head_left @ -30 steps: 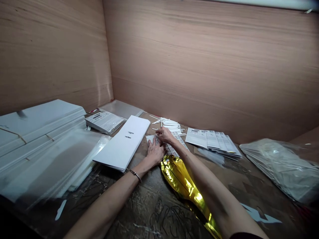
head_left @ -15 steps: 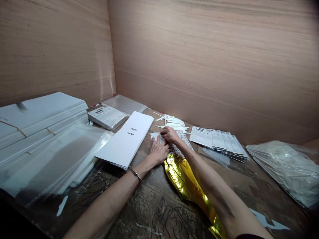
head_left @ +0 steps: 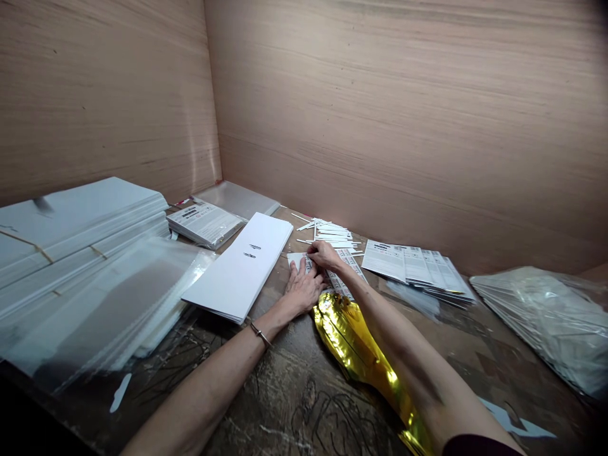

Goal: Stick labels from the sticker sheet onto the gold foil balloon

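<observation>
From the head camera we see both forearms reaching out across the dark, scuffed table (head_left: 294,399), converging toward the back wall. The left hand (head_left: 301,288) lies palm down, wrist low, with a thin bracelet (head_left: 259,332) on it. Its fingers are slightly fanned and pressing flat on the near-left end of a printed label sheet (head_left: 346,269). The right hand (head_left: 325,253) arches just beyond it, knuckles up, fingertips bunched together on the sheet's far edge. We cannot tell whether they actually nip a label.

The label sheet lies flat between the white card stack (head_left: 242,266) and the fanned printed sheets (head_left: 418,266). Its long axis runs diagonally from far left to near right.

Just below the hands sits a crumpled gold foil piece (head_left: 354,345). It is long and narrow and stretches from the left hand's heel toward the near right, tucked under the right forearm.

Beyond the right hand lies a scatter of white strips (head_left: 330,233). On the far left we have banded white stacks (head_left: 71,221) with clear sleeves (head_left: 118,304) in front. At the far right lies a heap of clear bags (head_left: 546,316).
</observation>
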{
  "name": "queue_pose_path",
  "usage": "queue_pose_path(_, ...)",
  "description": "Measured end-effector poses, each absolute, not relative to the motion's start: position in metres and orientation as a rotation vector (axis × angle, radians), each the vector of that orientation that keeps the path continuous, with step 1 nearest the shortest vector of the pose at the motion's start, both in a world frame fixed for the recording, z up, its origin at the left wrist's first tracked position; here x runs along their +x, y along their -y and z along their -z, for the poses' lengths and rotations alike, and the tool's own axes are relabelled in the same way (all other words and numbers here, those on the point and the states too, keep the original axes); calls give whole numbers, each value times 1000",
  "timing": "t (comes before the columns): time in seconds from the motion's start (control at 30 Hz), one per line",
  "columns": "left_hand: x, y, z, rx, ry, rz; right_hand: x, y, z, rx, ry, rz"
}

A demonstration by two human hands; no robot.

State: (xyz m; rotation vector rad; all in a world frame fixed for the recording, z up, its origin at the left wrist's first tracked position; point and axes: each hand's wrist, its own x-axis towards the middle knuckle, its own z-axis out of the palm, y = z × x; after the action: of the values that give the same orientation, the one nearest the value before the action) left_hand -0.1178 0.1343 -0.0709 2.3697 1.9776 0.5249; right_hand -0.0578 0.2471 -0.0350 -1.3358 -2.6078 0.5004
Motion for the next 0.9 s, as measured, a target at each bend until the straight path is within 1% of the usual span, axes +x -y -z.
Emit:
queue_pose_path(0.1, -118, -134, 72, 2396, -1972, -548, -62, -248, 36, -1353, 2632, -494)
queue_pose_path(0.2, -118, -134, 73, 2410, -1965, -558, -70, -248, 36, -1483, 2637, -473)
queue_pose_path(0.3, -119, -135, 74, 2412, -1959, -553, -76, -245, 34, -1613, 2643, -371)
queue_pose_path(0.43, -120, -135, 76, 2454, -1939, -545, -78, -241, 35, -1431, 2734, -137)
queue_pose_path(0.5, -120, -135, 76, 2457, -1939, -542, -76, -240, 37, -1345, 2745, -121)
queue_pose_path(0.67, -120, -135, 74, 2442, -1950, -536, -70, -242, 39, -1183, 2650, -312)
queue_pose_path(0.8, -118, -136, 73, 2405, -1963, -502, -61, -242, 32, -1051, 2385, -605)
queue_pose_path(0.9, -118, -138, 74, 2349, -1976, -483, -49, -236, 20, -1025, 2048, -879)
